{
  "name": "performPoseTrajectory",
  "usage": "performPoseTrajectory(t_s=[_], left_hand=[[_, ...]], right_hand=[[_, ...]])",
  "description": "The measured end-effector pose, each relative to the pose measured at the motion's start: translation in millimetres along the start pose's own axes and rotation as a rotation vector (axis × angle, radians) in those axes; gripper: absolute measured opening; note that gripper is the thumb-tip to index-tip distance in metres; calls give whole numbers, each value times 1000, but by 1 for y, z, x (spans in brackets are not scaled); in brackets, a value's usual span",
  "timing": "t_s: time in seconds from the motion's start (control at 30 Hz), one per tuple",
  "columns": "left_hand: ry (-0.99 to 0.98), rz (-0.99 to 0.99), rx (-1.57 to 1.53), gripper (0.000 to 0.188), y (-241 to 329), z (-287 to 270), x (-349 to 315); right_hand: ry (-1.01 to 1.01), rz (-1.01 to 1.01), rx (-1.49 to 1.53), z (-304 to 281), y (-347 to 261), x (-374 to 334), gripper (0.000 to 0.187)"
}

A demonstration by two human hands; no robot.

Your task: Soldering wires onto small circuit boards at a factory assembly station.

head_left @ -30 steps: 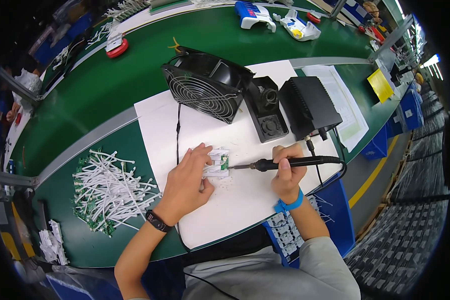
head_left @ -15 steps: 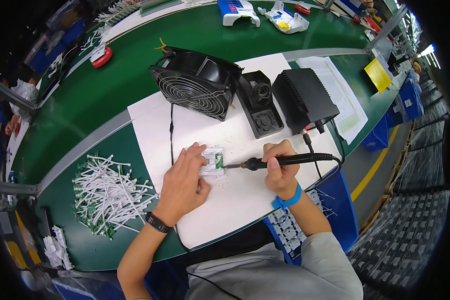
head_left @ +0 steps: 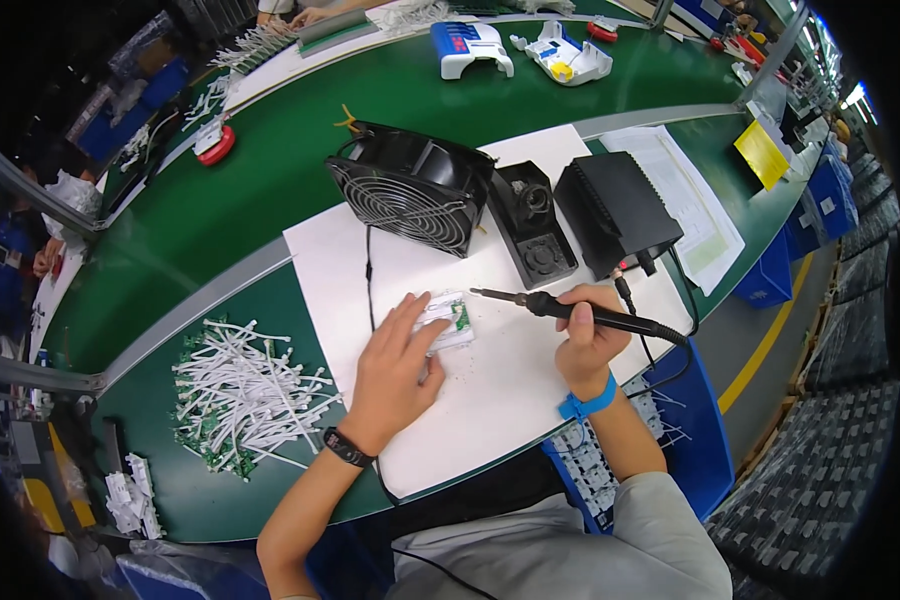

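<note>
A soldering iron is gripped in my right hand, which wears a blue wrist strap. Its metal tip points left and sits just up and right of a white plastic part, apart from it. That white plastic part carries a small green circuit board and lies on a white sheet. My left hand, with a dark wristband, holds the part down; the fingers cover its left side and the thumb is apart. Dark specks dot the sheet below the part.
A black fan, a black iron stand and a black soldering station stand behind my hands. White cables with green boards are heaped left. A blue bin holds white parts at lower right. Another person's hand shows far back.
The soldering iron's tip has lifted off the board's edge and moved up and away to the right. My left hand stays on the part. The whole view has shifted slightly.
</note>
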State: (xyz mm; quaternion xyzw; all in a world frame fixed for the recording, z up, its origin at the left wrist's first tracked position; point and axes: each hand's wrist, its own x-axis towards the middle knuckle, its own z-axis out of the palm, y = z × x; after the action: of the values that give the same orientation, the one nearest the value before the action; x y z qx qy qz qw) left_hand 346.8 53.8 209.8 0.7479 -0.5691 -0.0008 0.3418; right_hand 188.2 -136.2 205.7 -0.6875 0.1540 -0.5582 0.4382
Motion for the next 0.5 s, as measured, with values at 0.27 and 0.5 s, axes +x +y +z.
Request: performPoseTrajectory(t_s=[0.27, 0.5], left_hand=[[73, -3, 83, 33, -1, 5, 7], [62, -84, 76, 38, 12, 5, 10]], right_hand=[[-50, -36, 20, 2, 6, -1, 14], [-71, 39, 60, 7, 9, -5, 7]])
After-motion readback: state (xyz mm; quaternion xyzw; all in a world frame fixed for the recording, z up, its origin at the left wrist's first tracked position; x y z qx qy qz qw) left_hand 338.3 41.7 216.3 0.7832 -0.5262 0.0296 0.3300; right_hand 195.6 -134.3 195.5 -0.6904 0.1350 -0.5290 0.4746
